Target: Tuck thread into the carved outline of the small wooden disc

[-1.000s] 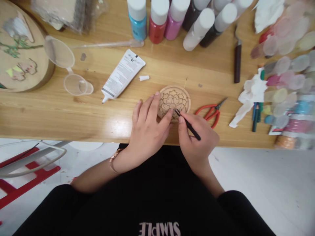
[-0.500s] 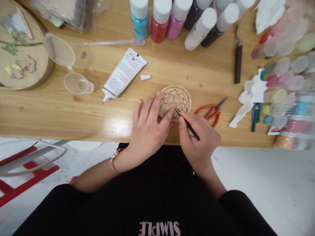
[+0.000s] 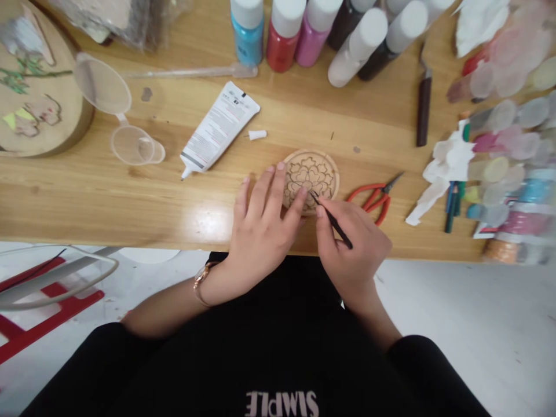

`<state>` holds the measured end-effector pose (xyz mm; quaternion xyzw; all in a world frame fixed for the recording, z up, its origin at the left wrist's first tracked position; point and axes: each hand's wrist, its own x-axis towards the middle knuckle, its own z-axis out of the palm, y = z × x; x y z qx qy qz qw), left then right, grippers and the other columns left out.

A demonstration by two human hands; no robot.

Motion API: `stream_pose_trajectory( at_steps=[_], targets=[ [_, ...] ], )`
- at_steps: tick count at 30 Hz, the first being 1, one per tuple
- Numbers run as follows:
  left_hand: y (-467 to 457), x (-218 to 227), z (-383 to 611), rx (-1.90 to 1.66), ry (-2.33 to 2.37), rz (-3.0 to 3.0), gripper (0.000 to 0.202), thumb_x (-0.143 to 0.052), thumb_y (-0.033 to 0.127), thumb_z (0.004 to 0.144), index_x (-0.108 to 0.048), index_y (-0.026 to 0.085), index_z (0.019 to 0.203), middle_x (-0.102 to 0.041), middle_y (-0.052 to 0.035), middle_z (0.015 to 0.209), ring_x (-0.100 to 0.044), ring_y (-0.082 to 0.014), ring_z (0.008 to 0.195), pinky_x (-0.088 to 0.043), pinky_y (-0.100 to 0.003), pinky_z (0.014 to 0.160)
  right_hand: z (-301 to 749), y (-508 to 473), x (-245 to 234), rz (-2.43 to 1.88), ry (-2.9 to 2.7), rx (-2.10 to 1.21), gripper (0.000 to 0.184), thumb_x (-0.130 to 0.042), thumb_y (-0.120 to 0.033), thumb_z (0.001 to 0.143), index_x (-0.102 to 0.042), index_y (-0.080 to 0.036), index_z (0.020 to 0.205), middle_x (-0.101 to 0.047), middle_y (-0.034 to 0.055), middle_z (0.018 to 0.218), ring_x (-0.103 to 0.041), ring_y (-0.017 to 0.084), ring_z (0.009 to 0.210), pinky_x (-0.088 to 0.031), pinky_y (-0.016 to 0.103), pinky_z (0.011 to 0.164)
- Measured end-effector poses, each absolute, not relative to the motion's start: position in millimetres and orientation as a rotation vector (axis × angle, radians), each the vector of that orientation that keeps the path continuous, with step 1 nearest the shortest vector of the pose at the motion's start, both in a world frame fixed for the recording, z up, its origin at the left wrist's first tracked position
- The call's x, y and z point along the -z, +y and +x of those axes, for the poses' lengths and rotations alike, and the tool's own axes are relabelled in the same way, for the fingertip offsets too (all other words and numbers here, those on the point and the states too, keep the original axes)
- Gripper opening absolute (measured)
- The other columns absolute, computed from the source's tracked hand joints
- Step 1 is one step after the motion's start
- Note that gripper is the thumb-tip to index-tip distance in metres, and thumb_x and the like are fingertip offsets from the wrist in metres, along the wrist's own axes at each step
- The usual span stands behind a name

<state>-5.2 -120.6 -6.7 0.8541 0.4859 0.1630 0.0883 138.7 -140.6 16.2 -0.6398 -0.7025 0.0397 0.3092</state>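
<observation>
A round wooden piece with a cut flower pattern (image 3: 316,168) lies flat near the table's front edge. My left hand (image 3: 264,223) rests on its left side, fingers apart and stretched out, with the index finger and thumb touching the wood. In my right hand (image 3: 354,240) is a pair of slim black tweezers (image 3: 336,225), pinched between thumb and fingers. Their tips meet the pattern just right of my left thumb. Orange-handled pliers (image 3: 373,200) lie beside my right hand, jaws pointing away to the upper right.
Left of the disc lie a white tube (image 3: 219,130), its small cap (image 3: 258,134), and clear plastic cups (image 3: 132,146). Paint bottles (image 3: 284,43) stand at the back. To the right are a palette knife (image 3: 423,110), crumpled tissue (image 3: 445,162) and several small pots (image 3: 521,145).
The view has shifted very slightly. Both hands, the tweezers and the wooden disc keep nearly the same positions relative to one another.
</observation>
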Motion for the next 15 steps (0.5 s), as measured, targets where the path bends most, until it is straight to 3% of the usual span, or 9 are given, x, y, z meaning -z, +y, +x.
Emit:
stream_pose_trajectory(
  at_steps=[9,15],
  targets=[
    [-120,0,-8,-0.348,1.351,2.747,0.044,-0.056,0.026,0.095,-0.051,0.015,0.137,-0.049,-0.0189,0.145,-0.049,-0.0344,0.135,-0.042,-0.054,0.110,144,-137,-17,-1.620,-1.953,-0.069,0.014,-0.060,-0.010,0.087,-0.069,-0.017,0.096,-0.077,0.0062,0.087,-0.073,0.016,0.080,-0.061,0.027,0.074],
    [-120,3,-9,-0.400,1.343,2.591,0.049,-0.058,0.027,0.094,-0.047,0.021,0.142,-0.046,-0.0152,0.148,-0.042,-0.0325,0.140,-0.034,-0.057,0.116,150,-134,-19,-1.603,-1.953,-0.154,0.016,-0.059,-0.011,0.088,-0.070,-0.020,0.096,-0.077,0.0036,0.088,-0.074,0.016,0.080,-0.062,0.027,0.074]
  ],
)
